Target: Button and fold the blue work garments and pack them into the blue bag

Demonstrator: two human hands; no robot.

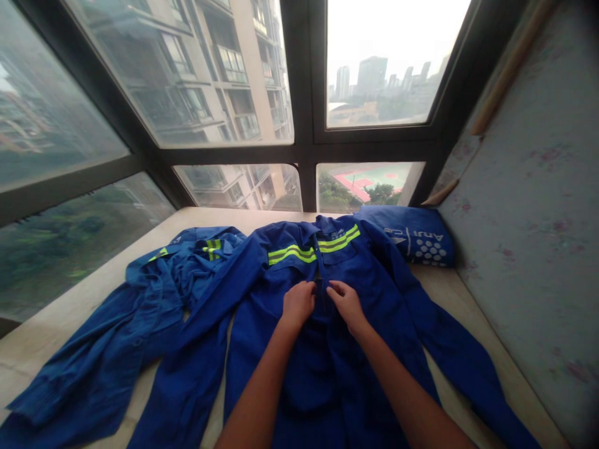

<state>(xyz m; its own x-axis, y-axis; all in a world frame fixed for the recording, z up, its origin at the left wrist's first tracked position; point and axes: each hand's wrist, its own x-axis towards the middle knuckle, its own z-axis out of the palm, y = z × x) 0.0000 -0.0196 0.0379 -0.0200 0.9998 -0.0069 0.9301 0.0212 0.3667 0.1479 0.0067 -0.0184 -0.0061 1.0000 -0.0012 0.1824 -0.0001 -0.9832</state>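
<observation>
Left hand (pixel 300 302) and right hand (pixel 345 304) pinched the jacket's (pixel 322 355) front edges — likely soft, light cloth, best gripped there.

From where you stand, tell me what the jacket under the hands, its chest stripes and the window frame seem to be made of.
Jacket: probably woven cotton or a blend, matte, given its soft creases. Chest stripes: likely reflective tape, bright yellow-green with a grayish middle band. Window frame: perhaps painted metal, dark and smooth, with straight edges.
</observation>
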